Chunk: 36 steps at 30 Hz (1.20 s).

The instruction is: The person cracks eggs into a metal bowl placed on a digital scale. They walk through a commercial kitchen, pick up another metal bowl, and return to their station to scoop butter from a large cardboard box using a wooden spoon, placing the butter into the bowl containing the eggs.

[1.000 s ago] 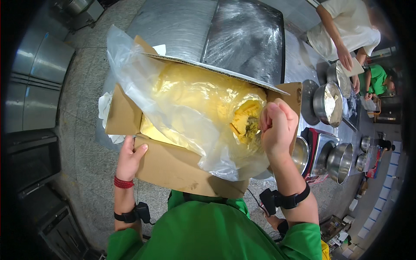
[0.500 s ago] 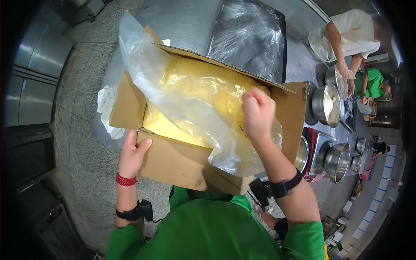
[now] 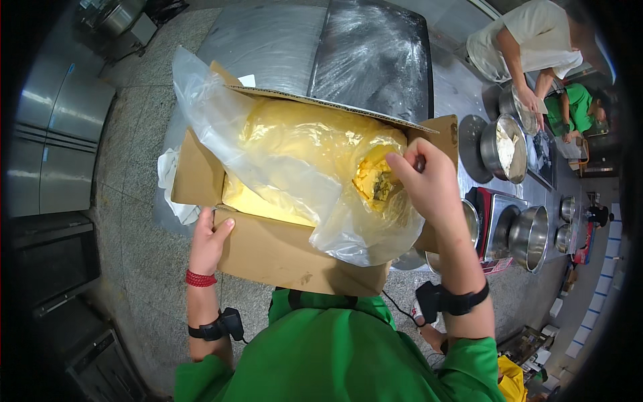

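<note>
- Head view, looking down: an open brown cardboard box (image 3: 281, 251) is held against a green-clad chest, between the two hands.
- Left hand (image 3: 209, 240) grips the box's near left corner, thumb on the outer wall and fingers curled over the rim, closed on the cardboard.
- Right hand (image 3: 432, 184) is over the box's right side, fingers pinched together on a small dark-handled tool whose tip I cannot make out; it presses at a torn opening in the bag.
- Inside the box, between the hands, lies a large pale yellow block (image 3: 301, 154) wrapped in a clear plastic bag (image 3: 221, 127); the loose film rises past the far left corner and spills over the near wall beneath the right hand.
- Just left of the right hand's fingertips the wrap is broken, showing darker yellow crumbled material (image 3: 375, 177).
- One cardboard flap (image 3: 335, 104) stands along the far edge, another upright just beyond the right hand.
- Beyond the box is a steel table (image 3: 268, 40) with a dark tray covered in film (image 3: 375, 53).
- Right of the right hand stand metal bowls (image 3: 529, 234) and a scale with a red body (image 3: 492, 218).
- Far beyond the right hand, another person in a pale shirt (image 3: 529, 40) bends over a bowl of white powder (image 3: 504, 147).
- White cloth (image 3: 171, 184) hangs just beyond the left hand.
</note>
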Available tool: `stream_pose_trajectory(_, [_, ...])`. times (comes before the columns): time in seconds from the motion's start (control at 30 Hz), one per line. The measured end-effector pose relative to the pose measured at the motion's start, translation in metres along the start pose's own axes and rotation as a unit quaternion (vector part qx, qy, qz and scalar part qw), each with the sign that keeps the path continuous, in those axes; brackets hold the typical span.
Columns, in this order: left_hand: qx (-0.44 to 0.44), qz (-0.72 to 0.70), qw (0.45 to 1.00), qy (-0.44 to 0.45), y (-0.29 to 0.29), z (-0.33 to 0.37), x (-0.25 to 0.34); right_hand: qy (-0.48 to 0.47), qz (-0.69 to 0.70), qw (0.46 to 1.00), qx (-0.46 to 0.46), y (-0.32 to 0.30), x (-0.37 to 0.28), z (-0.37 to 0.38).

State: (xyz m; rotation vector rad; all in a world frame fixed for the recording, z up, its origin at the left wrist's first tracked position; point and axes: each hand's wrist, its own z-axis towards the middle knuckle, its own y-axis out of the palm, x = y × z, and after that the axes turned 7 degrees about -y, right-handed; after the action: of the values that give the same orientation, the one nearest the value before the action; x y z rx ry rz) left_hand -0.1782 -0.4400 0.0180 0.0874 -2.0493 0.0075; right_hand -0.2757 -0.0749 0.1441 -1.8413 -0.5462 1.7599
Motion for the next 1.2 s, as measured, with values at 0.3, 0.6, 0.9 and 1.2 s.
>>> stream_pose_trajectory(0.3, [-0.006, -0.032, 0.999, -0.016, 0.000, -0.003, 0.002, 0.071, 0.237, 0.969, 0.025, 0.002, 0.026, -0.007])
stream_pose_trajectory(0.6, [-0.017, -0.028, 0.999, -0.014, -0.005, 0.001, 0.000, -0.029, 0.320, 0.937, 0.140, 0.048, 0.013, 0.009])
stream_pose_trajectory(0.9, [-0.005, 0.000, 1.000, -0.026, -0.005, 0.000, -0.001, -0.179, 0.211, 0.939, 0.206, 0.044, -0.016, -0.002])
stream_pose_trajectory(1.2, [-0.007, -0.011, 0.999, -0.042, -0.005, 0.004, -0.004, -0.247, 0.323, 0.893, -0.192, -0.030, -0.038, 0.064])
